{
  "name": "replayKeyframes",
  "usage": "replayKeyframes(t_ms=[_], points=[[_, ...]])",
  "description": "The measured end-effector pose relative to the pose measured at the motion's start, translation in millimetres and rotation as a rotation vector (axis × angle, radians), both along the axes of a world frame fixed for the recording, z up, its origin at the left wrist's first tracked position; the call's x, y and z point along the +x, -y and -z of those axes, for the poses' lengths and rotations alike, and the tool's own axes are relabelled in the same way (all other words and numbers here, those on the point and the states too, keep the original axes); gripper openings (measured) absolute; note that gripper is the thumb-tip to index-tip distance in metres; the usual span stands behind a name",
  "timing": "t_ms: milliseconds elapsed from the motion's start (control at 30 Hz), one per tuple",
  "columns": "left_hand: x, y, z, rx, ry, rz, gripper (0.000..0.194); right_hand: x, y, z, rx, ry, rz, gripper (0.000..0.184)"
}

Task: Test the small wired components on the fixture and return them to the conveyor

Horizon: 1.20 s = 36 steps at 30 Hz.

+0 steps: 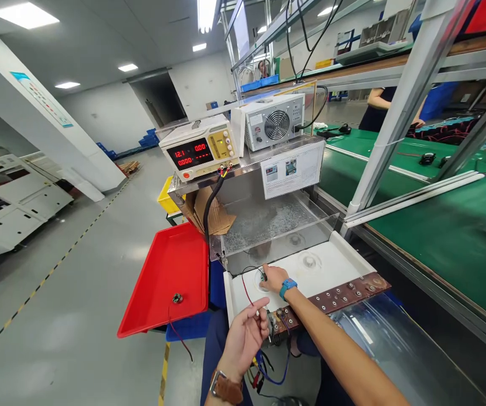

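My right hand point(272, 278) reaches forward onto a white fixture plate point(331, 262) and pinches a small dark part with thin wires at the plate's left side. A blue watch sits on that wrist. My left hand point(245, 335), with a brown strap on its wrist, is closed in a pinch on thin red and black wires near the left end of a brown terminal strip point(336, 298). Coloured leads with clips point(264, 369) hang below that strip.
A red tray point(158, 293) at the left holds one small part with a red wire. A power supply point(200, 149) with red digits and a fan unit point(273, 121) stand on a clear box point(268, 225). A green conveyor point(437, 220) runs at the right, with other people behind it.
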<state>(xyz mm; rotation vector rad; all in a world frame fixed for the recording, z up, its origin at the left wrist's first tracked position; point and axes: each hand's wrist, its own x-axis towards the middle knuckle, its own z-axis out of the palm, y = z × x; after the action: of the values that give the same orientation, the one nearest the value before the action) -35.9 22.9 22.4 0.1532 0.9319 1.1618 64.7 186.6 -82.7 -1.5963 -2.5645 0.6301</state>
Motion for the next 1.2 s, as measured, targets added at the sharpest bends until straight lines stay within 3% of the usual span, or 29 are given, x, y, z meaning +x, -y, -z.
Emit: replayKeyframes(t_ms=[200,333,400,467,567,700,933,1200], points=[[4.8,-13.2,-6.3,0.090,-0.069,0.105,0.033,1.9,-1.9,0.9,0.001,-0.022,0.000,0.044],[6.3,-33.0,2.7,0.235,-0.568,0.246,0.038,3.1,-3.7,-0.7,-0.004,-0.027,-0.011,0.045],[6.8,-43.8,14.5,0.295,-0.837,0.315,0.039,3.2,-4.7,-1.7,-0.024,-0.018,-0.008,0.045],[7.0,-51.6,28.2,0.343,-0.978,0.359,0.037,3.2,-5.5,-2.4,-0.037,-0.008,0.000,0.045],[6.4,-55.8,45.5,0.390,-1.044,0.407,0.027,3.3,-5.9,-2.4,-0.020,-0.010,0.003,0.044],[5.3,-54.0,57.3,0.421,-1.147,0.477,0.023,3.7,-5.3,-1.8,0.004,-0.008,-0.002,0.044],[6.7,-55.0,66.0,0.442,-1.271,0.527,0.019,3.3,-5.3,-0.7,0.011,-0.008,-0.002,0.043],[6.5,-61.4,72.2,0.445,-1.223,0.573,0.015,4.2,-4.0,-8.2,-0.027,-0.015,0.004,0.045]])
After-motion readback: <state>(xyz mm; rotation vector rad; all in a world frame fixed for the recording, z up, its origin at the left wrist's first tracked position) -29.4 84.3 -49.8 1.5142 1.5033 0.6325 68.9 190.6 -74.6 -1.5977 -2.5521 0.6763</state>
